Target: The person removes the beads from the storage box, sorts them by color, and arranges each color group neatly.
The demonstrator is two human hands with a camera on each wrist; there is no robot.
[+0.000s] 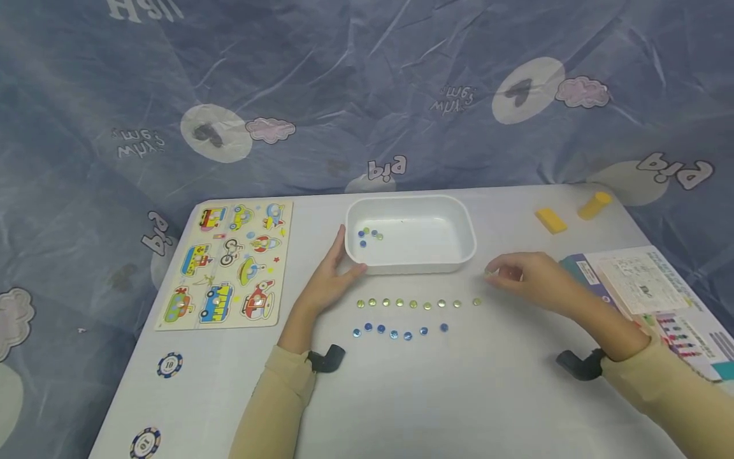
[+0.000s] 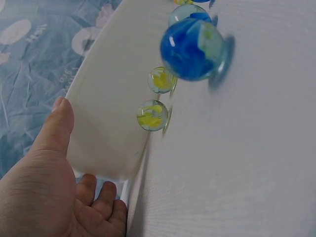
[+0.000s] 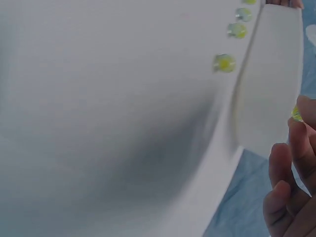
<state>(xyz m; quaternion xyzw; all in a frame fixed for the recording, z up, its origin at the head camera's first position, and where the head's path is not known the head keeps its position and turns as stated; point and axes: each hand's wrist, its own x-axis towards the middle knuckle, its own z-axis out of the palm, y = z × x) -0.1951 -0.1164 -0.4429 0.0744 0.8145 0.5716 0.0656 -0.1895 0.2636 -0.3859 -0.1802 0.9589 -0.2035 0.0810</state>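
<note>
A white plastic tray (image 1: pixel 413 269) stands at the back middle of the table, with several blue and yellow-green glass marbles in its left part. My left hand (image 1: pixel 328 280) grips the tray's near left corner, thumb on the front wall and fingers at the left side. Just right of the tray, my right hand (image 1: pixel 530 277) pinches a yellow-streaked glass marble (image 3: pixel 296 113) between thumb and fingertip. In front of the tray lies a row of yellow-green marbles (image 1: pixel 413 304). Closer to me is an uneven row of blue marbles (image 1: pixel 394 334).
A vehicle puzzle board (image 1: pixel 226 264) lies on the left, with two poker chips (image 1: pixel 170 364) nearer me. At the back right are a yellow block (image 1: pixel 551 220) and a yellow cylinder (image 1: pixel 594 206). Booklets (image 1: pixel 645 284) lie beyond my right forearm.
</note>
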